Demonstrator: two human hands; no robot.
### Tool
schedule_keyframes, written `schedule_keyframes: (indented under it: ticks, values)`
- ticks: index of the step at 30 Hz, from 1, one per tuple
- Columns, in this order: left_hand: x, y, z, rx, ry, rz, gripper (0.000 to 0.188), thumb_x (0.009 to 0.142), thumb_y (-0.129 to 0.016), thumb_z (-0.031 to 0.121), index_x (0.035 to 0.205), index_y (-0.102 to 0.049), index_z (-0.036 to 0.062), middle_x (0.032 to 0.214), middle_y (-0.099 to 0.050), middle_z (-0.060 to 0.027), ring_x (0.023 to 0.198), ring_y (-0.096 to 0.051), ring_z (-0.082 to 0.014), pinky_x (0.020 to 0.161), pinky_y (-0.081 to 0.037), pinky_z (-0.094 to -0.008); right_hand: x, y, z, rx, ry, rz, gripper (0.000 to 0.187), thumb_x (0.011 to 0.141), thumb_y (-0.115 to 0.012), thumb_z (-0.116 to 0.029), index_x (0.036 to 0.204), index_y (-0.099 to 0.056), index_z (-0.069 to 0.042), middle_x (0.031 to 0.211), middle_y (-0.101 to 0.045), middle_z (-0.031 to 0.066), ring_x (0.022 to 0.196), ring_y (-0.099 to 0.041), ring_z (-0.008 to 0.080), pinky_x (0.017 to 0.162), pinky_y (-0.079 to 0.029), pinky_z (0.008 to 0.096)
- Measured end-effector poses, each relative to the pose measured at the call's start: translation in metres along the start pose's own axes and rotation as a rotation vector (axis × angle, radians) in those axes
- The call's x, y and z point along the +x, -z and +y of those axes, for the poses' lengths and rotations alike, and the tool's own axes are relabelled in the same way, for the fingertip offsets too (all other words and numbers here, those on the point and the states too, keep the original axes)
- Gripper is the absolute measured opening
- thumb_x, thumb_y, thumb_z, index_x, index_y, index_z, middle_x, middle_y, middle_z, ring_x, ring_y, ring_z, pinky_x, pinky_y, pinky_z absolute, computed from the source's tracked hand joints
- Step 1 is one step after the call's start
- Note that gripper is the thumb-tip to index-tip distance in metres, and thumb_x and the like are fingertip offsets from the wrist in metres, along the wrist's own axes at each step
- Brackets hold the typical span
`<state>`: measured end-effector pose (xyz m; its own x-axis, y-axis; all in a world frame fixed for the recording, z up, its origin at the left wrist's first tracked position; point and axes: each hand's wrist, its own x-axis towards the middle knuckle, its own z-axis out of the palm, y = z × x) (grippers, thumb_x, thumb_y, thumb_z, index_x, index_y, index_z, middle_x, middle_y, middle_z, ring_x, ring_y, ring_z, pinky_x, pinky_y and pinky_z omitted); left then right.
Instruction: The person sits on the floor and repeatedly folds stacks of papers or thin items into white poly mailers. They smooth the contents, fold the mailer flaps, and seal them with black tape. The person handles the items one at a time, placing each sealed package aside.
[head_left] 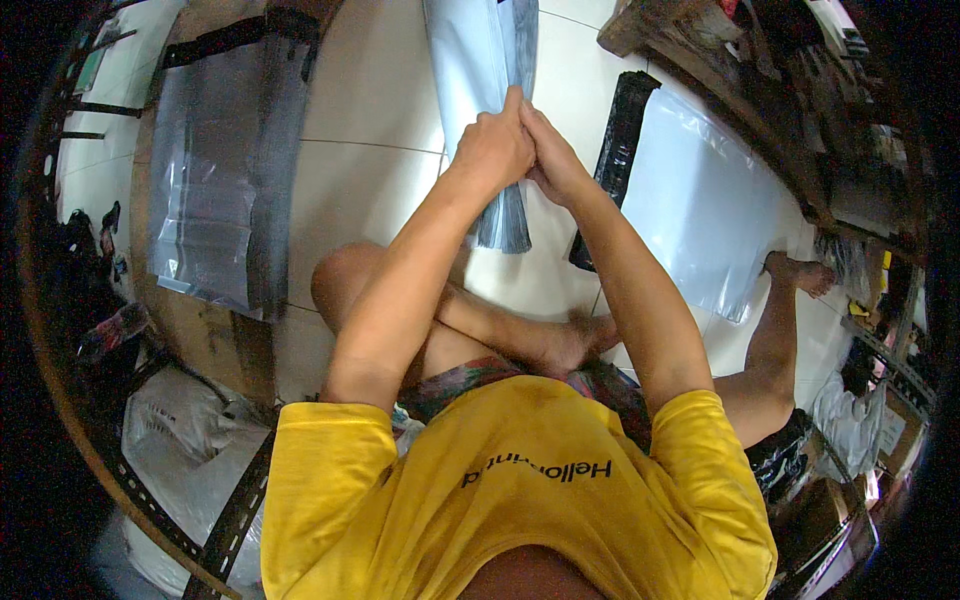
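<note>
A long bundle of pale blue-grey plastic bags [470,60] is gathered over the tiled floor in front of me. My left hand [494,150] is closed around its middle. My right hand [553,158] presses against the left one, closed on the bundle's right side; its fingers are partly hidden. Below my hands the layered end of the bundle fans out, and its far end runs past the top of the view. To the right lies a flat stack of similar plastic bags [700,200] with a black strip along its left edge.
At the left, another stack of clear-grey plastic bags [215,180] with a black band rests on cardboard [200,340]. White plastic sacks [180,430] sit lower left behind a perforated metal rack [235,510]. A wooden frame [720,110] stands upper right. My bent legs surround the near floor.
</note>
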<state>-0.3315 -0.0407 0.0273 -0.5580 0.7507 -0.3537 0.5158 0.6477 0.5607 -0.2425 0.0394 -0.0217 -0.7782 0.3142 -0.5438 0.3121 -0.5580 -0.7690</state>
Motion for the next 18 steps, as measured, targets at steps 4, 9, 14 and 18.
schedule_keyframes:
  ticks: [4, 9, 14, 18]
  values:
    - [0.000, -0.001, 0.004, 0.015, 0.020, -0.021, 0.063, 0.096, -0.052, 0.031, 0.149, -0.034, 0.0038, 0.102, -0.066, -0.0391, 0.100, -0.066, -0.0540, 0.091, -0.052, -0.0570, -0.004, 0.006, 0.000, -0.047, 0.017, -0.007, 0.078, 0.097, -0.046, -0.069, 0.147, -0.038, -0.010, 0.140, -0.052, 0.0135, 0.126, -0.053, 0.0282, 0.100, -0.043, 0.0550]
    - [0.004, -0.009, 0.004, 0.024, -0.027, -0.007, 0.062, 0.095, -0.053, 0.034, 0.148, -0.038, 0.0037, 0.106, -0.064, -0.0401, 0.101, -0.065, -0.0547, 0.091, -0.052, -0.0569, -0.018, 0.013, -0.006, -0.108, 0.038, 0.027, 0.078, 0.098, -0.050, -0.064, 0.146, -0.039, -0.004, 0.136, -0.055, 0.0159, 0.125, -0.054, 0.0275, 0.100, -0.046, 0.0470]
    - [0.003, -0.013, -0.006, 0.064, -0.028, -0.008, 0.063, 0.094, -0.054, 0.036, 0.146, -0.039, 0.0033, 0.105, -0.065, -0.0379, 0.100, -0.066, -0.0533, 0.093, -0.052, -0.0559, -0.069, 0.013, -0.002, -0.287, 0.041, 0.101, 0.067, 0.098, -0.064, -0.041, 0.145, -0.039, -0.001, 0.131, -0.058, 0.0160, 0.120, -0.058, 0.0249, 0.099, -0.050, 0.0386]
    - [0.006, -0.019, -0.010, 0.088, -0.001, 0.019, 0.063, 0.093, -0.054, 0.038, 0.144, -0.041, 0.0027, 0.105, -0.065, -0.0381, 0.099, -0.066, -0.0527, 0.094, -0.052, -0.0554, -0.109, 0.023, 0.037, -0.457, 0.089, 0.034, 0.064, 0.092, -0.074, -0.024, 0.143, -0.043, -0.002, 0.132, -0.059, 0.0171, 0.115, -0.062, 0.0256, 0.095, -0.053, 0.0364]
